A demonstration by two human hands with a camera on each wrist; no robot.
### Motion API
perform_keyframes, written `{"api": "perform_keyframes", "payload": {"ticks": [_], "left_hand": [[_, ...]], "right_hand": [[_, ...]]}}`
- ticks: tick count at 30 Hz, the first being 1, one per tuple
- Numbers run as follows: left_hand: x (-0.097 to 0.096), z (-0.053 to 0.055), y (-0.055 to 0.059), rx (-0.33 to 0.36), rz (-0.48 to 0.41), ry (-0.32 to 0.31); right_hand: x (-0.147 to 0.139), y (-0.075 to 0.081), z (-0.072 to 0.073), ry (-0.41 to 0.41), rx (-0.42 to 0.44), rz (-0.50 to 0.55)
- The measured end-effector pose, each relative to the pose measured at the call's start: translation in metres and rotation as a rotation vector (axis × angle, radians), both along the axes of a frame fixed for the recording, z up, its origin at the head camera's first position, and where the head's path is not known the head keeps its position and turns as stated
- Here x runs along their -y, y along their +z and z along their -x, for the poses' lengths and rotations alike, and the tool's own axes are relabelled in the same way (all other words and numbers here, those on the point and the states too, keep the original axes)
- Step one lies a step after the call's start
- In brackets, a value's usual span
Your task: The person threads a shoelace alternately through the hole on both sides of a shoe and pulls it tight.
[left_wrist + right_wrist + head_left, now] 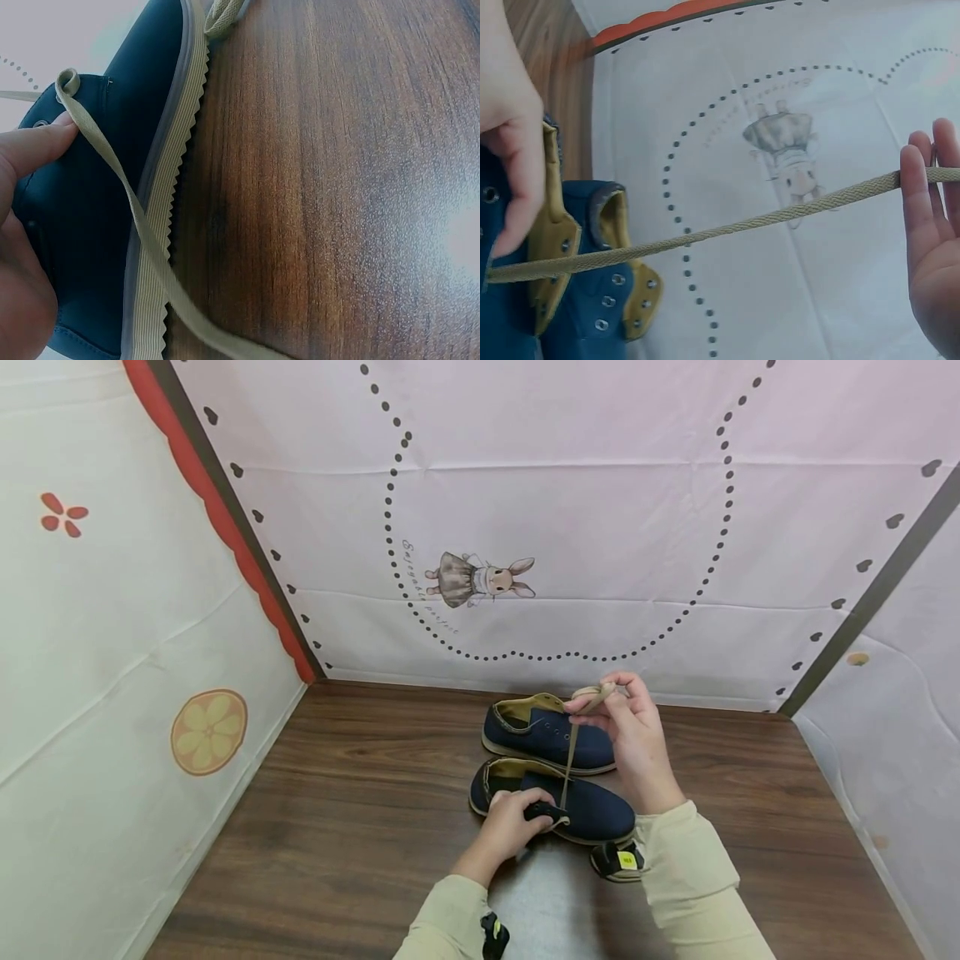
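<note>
Two navy shoes stand side by side on the wooden floor. My left hand (pixel 510 823) grips the near shoe (pixel 597 810) at its lace flap, and the thumb lies beside a metal eyelet (pixel 40 124). From that flap a flat beige shoelace (pixel 572 752) rises taut to my right hand (pixel 637 735), which pinches it above the shoes. The lace's other end hangs over the shoe's side and onto the floor in the left wrist view. Behind is the far shoe (pixel 517 739), showing eyelets with no lace in them and a mustard lining.
A bundled beige lace (pixel 223 18) lies near the near shoe's toe, partly hidden by the right wrist camera in the head view. A pale printed sheet (pixel 555 510) rises behind the shoes, with more sheets at both sides. Brown wood floor (pixel 337 827) surrounds the shoes.
</note>
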State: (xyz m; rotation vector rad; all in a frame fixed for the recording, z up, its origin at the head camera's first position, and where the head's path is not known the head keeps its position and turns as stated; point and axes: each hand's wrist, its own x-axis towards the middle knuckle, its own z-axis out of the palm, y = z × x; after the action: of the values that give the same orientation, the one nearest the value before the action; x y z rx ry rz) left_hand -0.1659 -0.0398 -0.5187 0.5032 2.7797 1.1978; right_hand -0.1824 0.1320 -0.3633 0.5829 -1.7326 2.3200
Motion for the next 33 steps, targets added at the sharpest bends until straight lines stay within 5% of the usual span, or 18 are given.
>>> {"api": "perform_keyframes", "payload": {"ticks": [10, 15, 24, 33], "left_hand": [[0.0, 0.0, -0.003, -0.03, 0.002, -0.007], [0.0, 0.0, -0.003, -0.038, -0.007, -0.003], [0.0, -0.001, -0.003, -0.011, -0.015, -0.017], [0.0, -0.003, -0.002, -0.023, -0.004, -0.007]], "right_hand": [[-0.002, 0.018, -0.006, 0.03, -0.122, 0.118], [-0.003, 0.022, -0.007, 0.022, -0.132, 0.099], [-0.017, -0.007, -0.004, 0.033, 0.1, -0.084], [-0.026, -0.057, -0.007, -0.036, 0.495, -0.163]]}}
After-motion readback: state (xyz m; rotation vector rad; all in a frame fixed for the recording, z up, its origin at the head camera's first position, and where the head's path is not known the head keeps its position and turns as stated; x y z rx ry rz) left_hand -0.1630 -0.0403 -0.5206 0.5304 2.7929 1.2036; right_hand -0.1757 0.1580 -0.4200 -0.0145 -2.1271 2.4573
